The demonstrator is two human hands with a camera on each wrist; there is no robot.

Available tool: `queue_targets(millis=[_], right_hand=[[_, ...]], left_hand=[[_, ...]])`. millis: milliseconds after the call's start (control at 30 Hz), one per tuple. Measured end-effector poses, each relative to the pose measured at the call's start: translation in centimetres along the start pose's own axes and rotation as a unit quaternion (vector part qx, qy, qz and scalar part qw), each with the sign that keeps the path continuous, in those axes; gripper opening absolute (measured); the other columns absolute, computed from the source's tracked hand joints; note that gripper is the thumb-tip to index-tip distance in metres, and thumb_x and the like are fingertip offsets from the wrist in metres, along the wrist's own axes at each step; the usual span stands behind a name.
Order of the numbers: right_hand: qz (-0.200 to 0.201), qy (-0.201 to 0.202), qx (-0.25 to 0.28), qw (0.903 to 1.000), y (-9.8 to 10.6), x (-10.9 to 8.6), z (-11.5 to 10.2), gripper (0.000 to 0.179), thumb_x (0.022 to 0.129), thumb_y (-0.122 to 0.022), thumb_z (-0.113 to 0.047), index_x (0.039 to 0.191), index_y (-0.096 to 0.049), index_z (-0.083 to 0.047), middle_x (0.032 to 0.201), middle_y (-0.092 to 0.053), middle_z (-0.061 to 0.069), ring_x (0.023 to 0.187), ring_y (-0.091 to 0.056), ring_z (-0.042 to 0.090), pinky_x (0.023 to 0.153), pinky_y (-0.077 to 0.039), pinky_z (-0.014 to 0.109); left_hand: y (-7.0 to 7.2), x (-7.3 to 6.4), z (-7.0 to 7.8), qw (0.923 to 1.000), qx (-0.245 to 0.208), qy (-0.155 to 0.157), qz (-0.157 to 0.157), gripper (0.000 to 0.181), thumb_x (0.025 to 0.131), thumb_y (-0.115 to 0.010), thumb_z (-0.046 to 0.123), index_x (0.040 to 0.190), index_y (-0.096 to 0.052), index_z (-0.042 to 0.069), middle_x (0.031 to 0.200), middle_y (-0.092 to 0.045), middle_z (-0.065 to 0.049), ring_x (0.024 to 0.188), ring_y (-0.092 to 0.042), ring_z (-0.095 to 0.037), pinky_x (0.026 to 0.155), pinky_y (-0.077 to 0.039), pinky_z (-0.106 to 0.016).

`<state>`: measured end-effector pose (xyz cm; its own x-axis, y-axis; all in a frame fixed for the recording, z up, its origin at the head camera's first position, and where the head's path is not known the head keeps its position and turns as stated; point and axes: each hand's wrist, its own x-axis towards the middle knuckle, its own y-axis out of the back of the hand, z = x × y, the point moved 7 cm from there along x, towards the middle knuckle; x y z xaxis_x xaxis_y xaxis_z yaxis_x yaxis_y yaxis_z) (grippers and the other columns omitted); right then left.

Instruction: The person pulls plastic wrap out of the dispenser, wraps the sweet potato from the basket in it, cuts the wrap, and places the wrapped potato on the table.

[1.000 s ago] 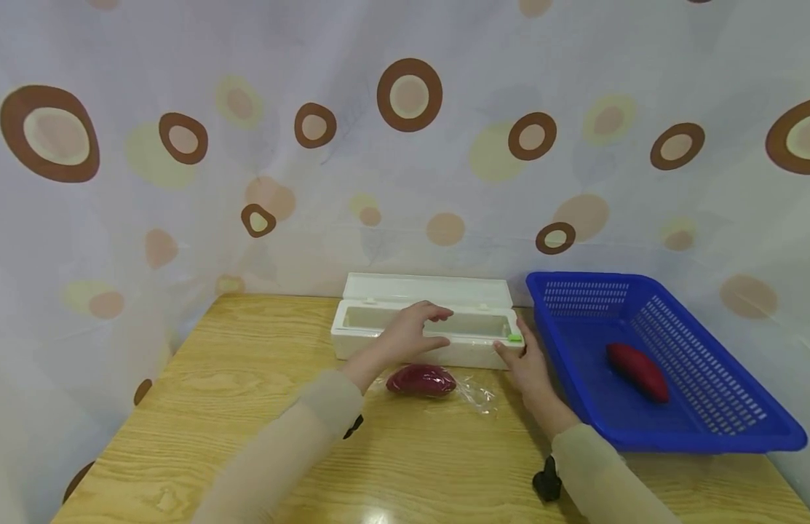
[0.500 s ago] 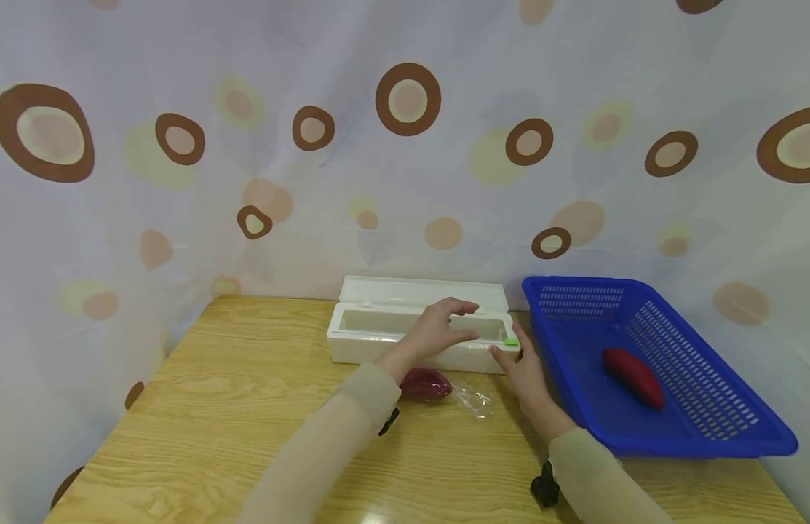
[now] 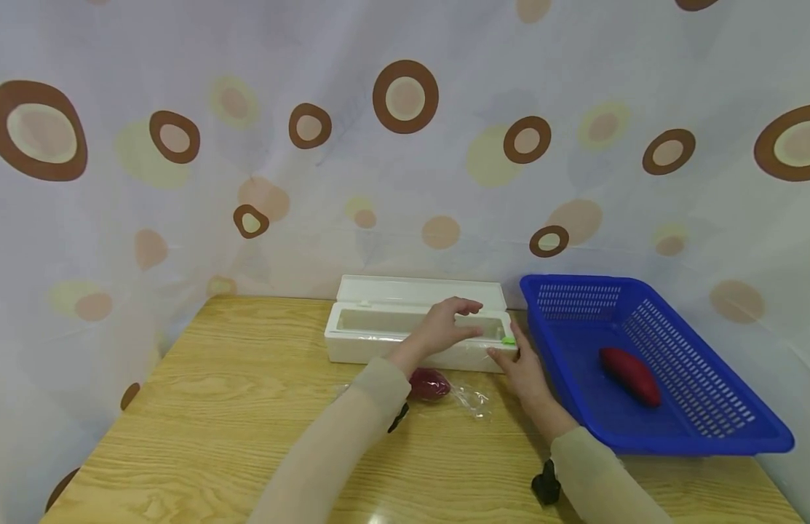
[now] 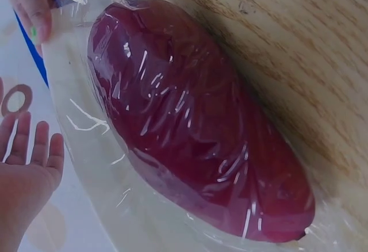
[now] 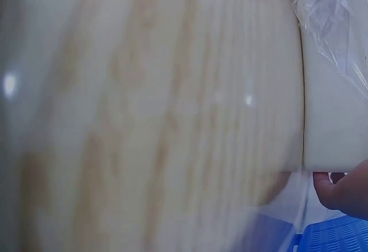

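A white cling film dispenser (image 3: 411, 352) stands at the back of the table with its lid (image 3: 421, 292) raised and a green slider (image 3: 508, 340) at its right end. My right hand (image 3: 525, 371) grips that end, thumb on the front wall and fingers round the side. Over the dispenser's opening, toward the right, my left hand (image 3: 440, 327) hovers with fingers spread loosely and nothing in them. In front lies a dark red sweet potato (image 4: 195, 119) wrapped in clear film, partly covered by my left forearm in the head view.
At the right stands a blue plastic basket (image 3: 575, 397) with another red sweet potato (image 3: 630, 375) in it, close beside my right forearm. A patterned curtain (image 3: 313, 218) hangs right behind the wooden table (image 3: 234, 407).
My left hand has moved right along the dispenser, and its forearm now covers part of the wrapped sweet potato. The right hand keeps its grip at the dispenser's end.
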<state>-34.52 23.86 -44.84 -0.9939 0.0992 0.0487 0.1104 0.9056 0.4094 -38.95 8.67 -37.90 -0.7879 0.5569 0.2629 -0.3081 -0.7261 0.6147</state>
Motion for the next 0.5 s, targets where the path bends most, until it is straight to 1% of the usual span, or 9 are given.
queue_targets(millis=[133,233,400,500], right_hand=[[0.005,0.017,0.001,0.9998,0.1,0.0,-0.1,0.077,0.095,-0.057,-0.017,0.153,-0.007,-0.017,0.154,-0.017,0.023,0.137,-0.024,0.036,0.113,-0.021,0.049],[0.018,0.030,-0.013,0.9993,0.3,0.0,-0.2,0.076,0.093,-0.060,-0.015,0.152,-0.013,-0.014,0.153,-0.020,0.022,0.136,-0.028,0.036,0.112,-0.025,0.048],[0.035,0.039,-0.049,0.9975,0.6,0.0,-0.2,0.071,0.092,-0.062,-0.018,0.150,-0.022,-0.010,0.152,-0.024,0.023,0.134,-0.034,0.038,0.108,-0.032,0.048],[0.040,0.043,-0.064,0.9962,0.7,0.1,-0.2,0.069,0.091,-0.063,-0.019,0.149,-0.026,-0.009,0.149,-0.028,0.024,0.130,-0.040,0.038,0.103,-0.038,0.048]], left_hand=[[-0.4,0.1,-0.1,1.0000,0.007,0.003,-0.005,0.050,0.088,-0.068,0.026,0.132,-0.054,0.007,0.128,-0.057,-0.012,0.119,-0.051,-0.023,0.101,-0.042,-0.039],[-0.7,0.2,-0.2,0.9999,0.005,0.007,-0.009,0.049,0.088,-0.068,0.023,0.132,-0.054,0.007,0.129,-0.057,-0.012,0.119,-0.051,-0.024,0.101,-0.042,-0.040],[-1.3,0.3,-0.2,0.9997,0.015,0.010,-0.017,0.049,0.088,-0.068,0.023,0.132,-0.054,0.008,0.129,-0.057,-0.010,0.120,-0.051,-0.024,0.101,-0.042,-0.040],[-1.8,0.4,0.0,0.9991,0.035,0.004,-0.022,0.048,0.088,-0.067,0.025,0.132,-0.054,0.010,0.129,-0.058,-0.008,0.120,-0.051,-0.022,0.102,-0.041,-0.039]])
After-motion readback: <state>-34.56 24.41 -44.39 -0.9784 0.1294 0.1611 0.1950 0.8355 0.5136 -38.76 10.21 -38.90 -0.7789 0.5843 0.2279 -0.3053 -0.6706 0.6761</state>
